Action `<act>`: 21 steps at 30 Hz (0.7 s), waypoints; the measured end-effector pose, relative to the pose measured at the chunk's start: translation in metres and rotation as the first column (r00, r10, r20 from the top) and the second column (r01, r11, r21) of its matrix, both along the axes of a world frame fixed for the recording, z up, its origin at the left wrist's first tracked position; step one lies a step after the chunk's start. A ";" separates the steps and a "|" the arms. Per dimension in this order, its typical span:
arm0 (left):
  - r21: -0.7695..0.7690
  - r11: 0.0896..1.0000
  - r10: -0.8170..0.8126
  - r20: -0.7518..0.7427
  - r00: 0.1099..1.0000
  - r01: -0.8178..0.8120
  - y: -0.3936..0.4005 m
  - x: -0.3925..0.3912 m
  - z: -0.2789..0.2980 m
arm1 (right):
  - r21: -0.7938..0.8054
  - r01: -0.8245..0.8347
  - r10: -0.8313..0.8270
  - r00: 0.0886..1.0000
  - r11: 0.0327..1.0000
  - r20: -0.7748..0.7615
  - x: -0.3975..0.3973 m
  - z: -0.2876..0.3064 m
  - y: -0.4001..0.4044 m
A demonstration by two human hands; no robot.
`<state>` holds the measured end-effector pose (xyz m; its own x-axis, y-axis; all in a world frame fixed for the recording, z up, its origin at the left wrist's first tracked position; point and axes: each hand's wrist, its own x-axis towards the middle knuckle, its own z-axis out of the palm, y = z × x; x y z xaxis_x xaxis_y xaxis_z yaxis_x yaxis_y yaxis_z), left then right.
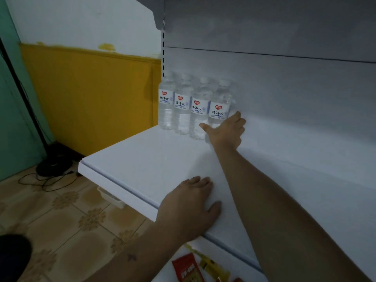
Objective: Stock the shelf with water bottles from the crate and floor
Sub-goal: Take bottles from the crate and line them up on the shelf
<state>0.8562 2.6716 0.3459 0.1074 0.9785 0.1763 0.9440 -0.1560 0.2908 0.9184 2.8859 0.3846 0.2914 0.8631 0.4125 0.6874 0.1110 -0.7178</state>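
Four water bottles (194, 106) stand upright in a row at the back left corner of the white shelf (142, 159), close against its back panel (284, 88). Each has a white cap and a white label with a red heart mark. The rightmost bottle (220, 106) is the one at the right hand (225, 129). The thumb (204, 126) of this hand lies across the front of the bottle's lower part, and the fingers (237, 117) reach round its right side toward the back panel. The fingers look curled around the bottle, so the hand grips it low, with the label and cap above the fingers. The other three bottles stand to the left of the thumb, side by side and touching or nearly touching; the picture is too soft to tell which.

The left hand (191, 206) rests flat on the shelf near its front edge, well apart from the bottles. Its fingers are straight and slightly spread, the thumb pointing to the right, and it holds nothing.

Below this hand, on a lower shelf, lie a red packet (188, 267) and some yellow packets (211, 265). To the left of the shelf there is a tiled floor (61, 220), a black stand base (54, 163) with a cable, and a yellow and white wall (91, 88).
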 end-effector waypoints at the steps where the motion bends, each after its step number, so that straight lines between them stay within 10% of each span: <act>1: -0.006 1.000 -0.006 0.005 1.000 0.006 0.000 -0.001 0.000 | -0.018 -0.023 0.024 0.999 1.000 0.034 0.006 0.001 -0.011; 10: 0.107 0.992 -0.108 0.417 0.903 0.069 -0.047 0.032 0.025 | -0.204 -0.225 0.215 0.974 0.953 -0.069 0.160 0.012 -0.198; 21: 0.238 0.736 -0.650 0.509 0.564 0.634 -0.194 0.240 0.019 | -0.136 0.324 -0.338 0.936 0.936 -0.101 0.326 0.008 -0.485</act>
